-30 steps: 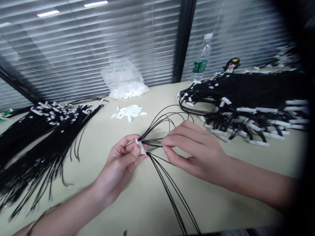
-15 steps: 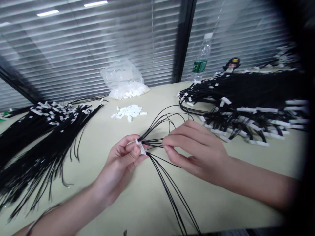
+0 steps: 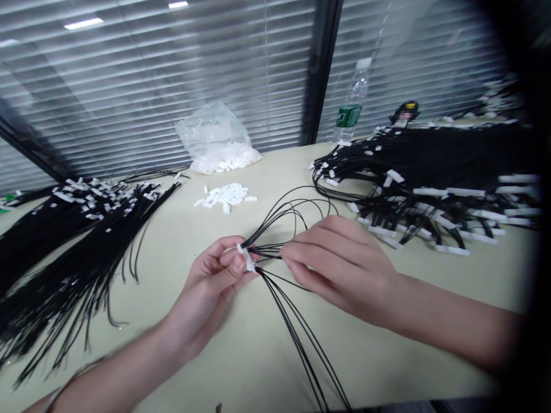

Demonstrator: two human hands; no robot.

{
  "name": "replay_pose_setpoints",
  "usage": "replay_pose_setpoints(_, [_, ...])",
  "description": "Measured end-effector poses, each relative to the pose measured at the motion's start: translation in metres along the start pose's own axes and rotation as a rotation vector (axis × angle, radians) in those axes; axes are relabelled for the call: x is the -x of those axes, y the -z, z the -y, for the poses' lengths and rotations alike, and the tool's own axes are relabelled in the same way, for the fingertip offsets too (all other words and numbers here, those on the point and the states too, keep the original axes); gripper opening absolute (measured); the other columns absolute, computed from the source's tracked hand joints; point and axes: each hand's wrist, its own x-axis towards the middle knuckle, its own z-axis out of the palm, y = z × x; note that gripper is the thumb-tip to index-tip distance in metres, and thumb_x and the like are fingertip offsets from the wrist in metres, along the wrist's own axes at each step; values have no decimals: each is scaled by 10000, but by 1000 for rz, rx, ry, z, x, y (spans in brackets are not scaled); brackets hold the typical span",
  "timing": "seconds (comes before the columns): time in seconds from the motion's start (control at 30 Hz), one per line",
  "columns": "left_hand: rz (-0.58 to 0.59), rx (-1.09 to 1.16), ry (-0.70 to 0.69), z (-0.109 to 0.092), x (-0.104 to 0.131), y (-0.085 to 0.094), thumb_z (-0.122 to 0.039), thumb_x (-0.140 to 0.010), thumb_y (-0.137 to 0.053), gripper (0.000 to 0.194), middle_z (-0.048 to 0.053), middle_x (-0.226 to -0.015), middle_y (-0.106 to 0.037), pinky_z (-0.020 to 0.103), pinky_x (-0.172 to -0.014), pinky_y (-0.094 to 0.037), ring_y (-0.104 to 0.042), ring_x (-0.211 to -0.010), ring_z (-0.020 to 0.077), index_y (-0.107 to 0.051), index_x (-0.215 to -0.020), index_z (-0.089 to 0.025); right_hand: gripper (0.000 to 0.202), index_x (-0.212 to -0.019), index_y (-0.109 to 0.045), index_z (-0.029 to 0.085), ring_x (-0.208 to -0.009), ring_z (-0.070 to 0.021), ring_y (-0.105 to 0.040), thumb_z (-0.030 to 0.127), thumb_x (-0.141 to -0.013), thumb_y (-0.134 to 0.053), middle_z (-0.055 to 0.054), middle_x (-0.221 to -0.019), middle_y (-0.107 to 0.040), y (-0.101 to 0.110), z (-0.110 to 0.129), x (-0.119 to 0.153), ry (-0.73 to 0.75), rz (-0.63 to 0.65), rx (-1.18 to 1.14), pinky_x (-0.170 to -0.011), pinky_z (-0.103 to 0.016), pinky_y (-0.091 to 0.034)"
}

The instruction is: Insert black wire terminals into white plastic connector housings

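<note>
Between the thumb and fingers of my left hand is a white connector housing, tilted, above the table. Several thin black wires come out of its right side; some loop upward, some run straight across, others hang down past the table's front edge. My right hand is closed, thumb against fingertips, on black wires just right of the connector. Its fingers hide the gripped ends, so how many it pinches I cannot tell.
Loose white connectors lie in a small pile beyond my hands, before a clear plastic bag of them. Black wire bundles lie left and right, many with white connectors. A water bottle stands by the window blinds.
My right hand has shifted slightly left, closer to the connector, its fingers still closed on the wires. My left hand and the connector look unmoved.
</note>
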Motion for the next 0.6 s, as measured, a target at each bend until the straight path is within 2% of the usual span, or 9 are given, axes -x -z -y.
replay_pose_setpoints(0.27, [10, -19, -10, -1, 1, -1, -142, -784, -632, 171, 1, -804, -649, 186, -762, -495, -592, -819, 96, -630, -938, -217, 182, -947, -533, 106, -733, -155, -531, 89, -781, -605, -48, -820, -626, 3, 1, 3, 106, -25, 96, -609, -321, -428])
replay_pose_setpoints(0.37, [15, -11, -11, 0, 0, 0, -136, -777, -639, 175, 11, -805, -652, 185, -750, -494, -593, -812, 99, -638, -936, -207, 128, -952, -555, 96, -759, -177, -546, 113, -827, -534, -75, -841, -626, 7, 3, 2, 163, -37, 137, -601, -327, -425])
replay_pose_setpoints(0.47, [15, -21, -4, 0, -1, 0, -145, -785, -633, 172, 8, -810, -659, 181, -749, -490, -595, -827, 98, -640, -942, -216, 161, -933, -584, 90, -765, -178, -550, 99, -858, -443, -84, -844, -626, 9, 4, 0, 198, -67, 151, -605, -328, -434])
replay_pose_setpoints(0.6, [19, -39, -12, 0, -1, -1, -162, -780, -643, 145, -5, -748, -662, 169, -730, -484, -602, -811, 94, -649, -913, -217, 171, -915, -595, 85, -757, -177, -547, 102, -856, -436, -87, -831, -632, 7, 3, -2, 220, -91, 160, -601, -332, -446])
